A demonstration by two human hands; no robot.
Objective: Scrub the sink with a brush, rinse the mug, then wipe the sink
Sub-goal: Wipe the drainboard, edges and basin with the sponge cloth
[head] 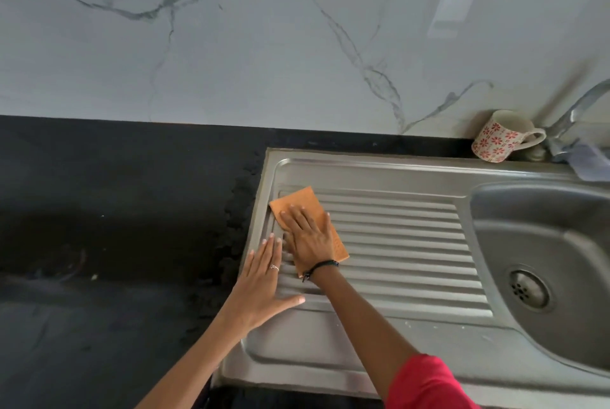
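Where the black stone surface [115,210] meets the veined white marble wall [264,29], a stainless steel sink [379,339] is set, with a ribbed drainboard [396,243] on the left and a rounded basin [541,243] with a round drain [528,290] on the right. Room is left on the ribs between the cloth and the basin. An orange rectangular cloth [300,202] is laid flat at the far left end of the ribs, its long axis running from far left to near right. It is pressed down by the right hand [308,240], flat with fingers straight and pointing far-left. The left hand [262,276] is rested flat and spread on the drainboard's left edge, just beside the cloth, holding nothing. A flower-patterned ceramic mug [498,138] is leaned at the far rim, next to a metal tap [574,111], with its handle turned right.
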